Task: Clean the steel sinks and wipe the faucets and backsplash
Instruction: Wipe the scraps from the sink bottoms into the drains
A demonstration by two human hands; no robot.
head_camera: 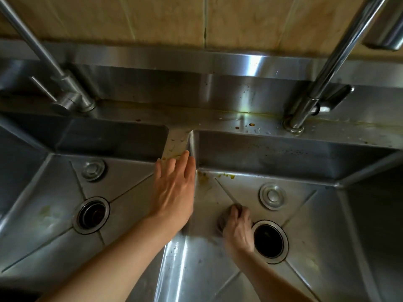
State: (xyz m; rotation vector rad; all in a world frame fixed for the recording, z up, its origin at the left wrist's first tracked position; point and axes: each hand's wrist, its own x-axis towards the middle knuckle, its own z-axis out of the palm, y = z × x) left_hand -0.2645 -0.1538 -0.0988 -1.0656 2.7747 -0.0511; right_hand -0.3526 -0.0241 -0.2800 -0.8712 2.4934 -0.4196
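Steel sinks [218, 201] with yellow stains [226, 175]

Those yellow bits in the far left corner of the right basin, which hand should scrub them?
Probably the right hand: it already grips the scrubber on that basin's floor, near the yellow residue. The left hand lies flat on the divider, holding nothing.

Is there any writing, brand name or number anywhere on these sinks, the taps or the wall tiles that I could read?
None: no readable text shows anywhere.
The right hand grips a steel scrubber, which bears no label.
The faucets, the overflow caps and the tiled wall show no marks.
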